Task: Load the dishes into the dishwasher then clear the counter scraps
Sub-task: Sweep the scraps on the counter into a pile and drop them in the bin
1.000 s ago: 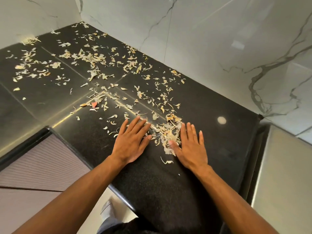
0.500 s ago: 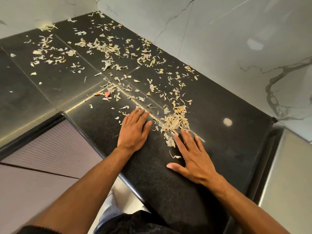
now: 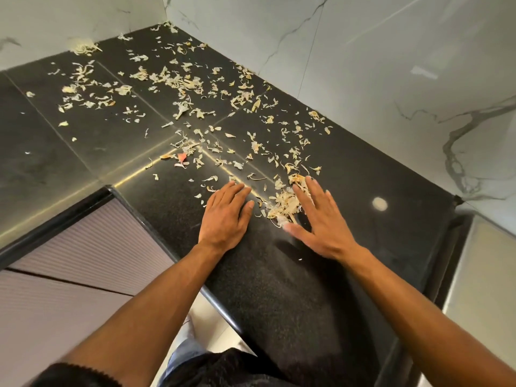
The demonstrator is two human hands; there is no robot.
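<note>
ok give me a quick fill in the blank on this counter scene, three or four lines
1. Both hands lie flat on the ____ countertop.
2. A small pile of scraps sits ____ the left hand and the right hand.
3. Among the pale scraps, one small ____ piece lies near the counter's inner corner.
4. The wall behind the counter is white ____ with grey veins.

Missing words: black; between; red; marble
</note>
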